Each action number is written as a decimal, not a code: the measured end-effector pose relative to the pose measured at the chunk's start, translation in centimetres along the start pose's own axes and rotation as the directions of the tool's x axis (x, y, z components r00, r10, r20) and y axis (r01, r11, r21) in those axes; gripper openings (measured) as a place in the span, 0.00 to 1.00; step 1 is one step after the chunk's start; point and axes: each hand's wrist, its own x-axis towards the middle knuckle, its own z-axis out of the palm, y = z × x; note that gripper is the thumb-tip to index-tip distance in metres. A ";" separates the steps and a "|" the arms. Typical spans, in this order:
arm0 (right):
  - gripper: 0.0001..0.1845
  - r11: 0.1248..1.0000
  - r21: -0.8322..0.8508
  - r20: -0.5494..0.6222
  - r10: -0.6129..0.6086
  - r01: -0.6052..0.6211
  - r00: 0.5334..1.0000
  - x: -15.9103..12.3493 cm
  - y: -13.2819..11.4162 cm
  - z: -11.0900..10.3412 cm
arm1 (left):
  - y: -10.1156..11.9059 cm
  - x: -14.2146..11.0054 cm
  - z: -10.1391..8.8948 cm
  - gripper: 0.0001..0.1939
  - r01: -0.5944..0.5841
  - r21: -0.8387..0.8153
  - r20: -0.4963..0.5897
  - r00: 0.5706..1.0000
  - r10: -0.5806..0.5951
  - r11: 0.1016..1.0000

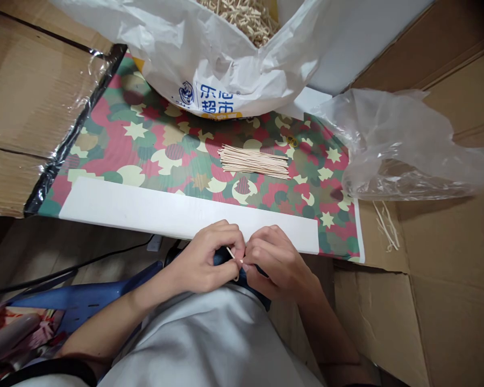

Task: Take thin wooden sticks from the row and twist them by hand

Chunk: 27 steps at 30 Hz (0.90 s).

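My left hand is closed in a pinch on a thin pale strand, held just below the table's front edge and close to my body. The fingertips of my right hand meet those of the left and pinch the same strand, whose pale bit shows between them. Much of the strand is hidden by the fingers. Ahead of my hands, a small stack of straight pale strands lies on the patterned table cover.
A white plastic bag of short, curled pale pieces stands at the back. To the right lies a clear plastic bag, with a few loose strands on cardboard below it. A white strip runs along the table's front.
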 end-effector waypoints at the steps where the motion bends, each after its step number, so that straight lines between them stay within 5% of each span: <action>1: 0.07 1.000 0.015 0.005 0.001 -0.001 1.000 0.0 0.0 0.0 | 0.0 0.0 0.0 0.04 0.003 -0.007 0.006 1.000 -0.003 1.000; 10: 0.05 0.989 0.139 0.009 0.040 -0.041 0.999 -0.2 0.3 0.0 | -0.4 -0.1 0.0 0.04 0.000 -0.046 0.003 1.000 0.000 0.999; 16: 0.09 0.934 0.325 -0.077 0.182 -0.148 0.980 -1.3 0.9 -0.8 | -0.2 -0.6 0.0 0.04 -0.007 -0.033 -0.090 0.996 0.004 0.999; 20: 0.06 0.883 0.408 -0.034 0.267 -0.230 0.963 -1.8 0.4 0.1 | -0.1 -0.8 0.1 0.05 -0.022 -0.058 -0.132 0.991 0.014 0.998; 24: 0.10 0.841 0.455 -0.219 0.424 -0.292 0.879 -1.7 -0.8 1.6 | 0.0 -0.8 0.3 0.04 -0.030 0.010 -0.190 0.981 0.031 1.000; 27: 0.15 0.877 0.386 -0.318 0.417 -0.285 0.851 -1.3 -1.4 2.3 | 0.2 -0.8 0.4 0.03 -0.042 0.070 -0.230 0.971 0.057 0.997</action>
